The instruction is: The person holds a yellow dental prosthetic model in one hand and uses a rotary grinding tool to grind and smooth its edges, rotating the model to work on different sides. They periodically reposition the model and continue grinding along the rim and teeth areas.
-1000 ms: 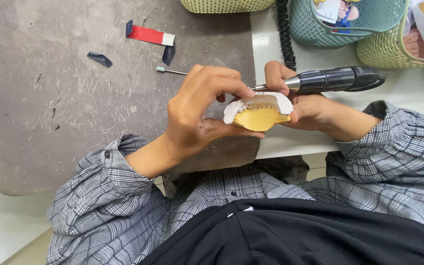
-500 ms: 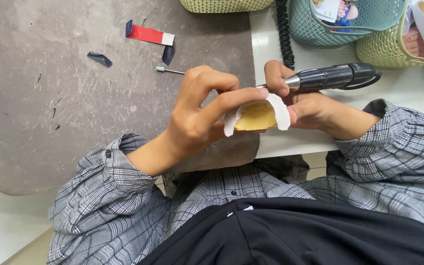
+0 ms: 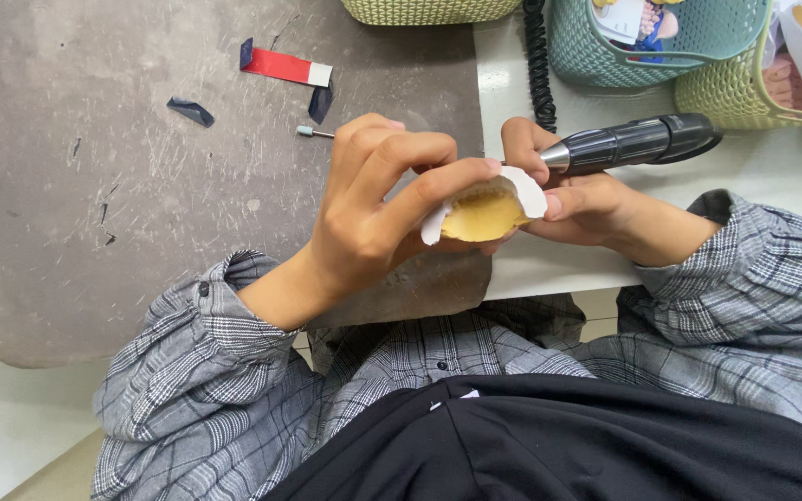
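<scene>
The grey mat [image 3: 141,186] shields the bench under the work. The left hand [image 3: 373,218] has its grip pinched on the yellow-and-white cast [image 3: 485,211], steadying it. The right hand [image 3: 577,199], fingers wrapped around the black handpiece [image 3: 638,142], meets the cast from behind.

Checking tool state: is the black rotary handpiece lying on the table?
No: the right hand grips the black rotary handpiece above the table, beside the yellow-and-white cast.
</scene>
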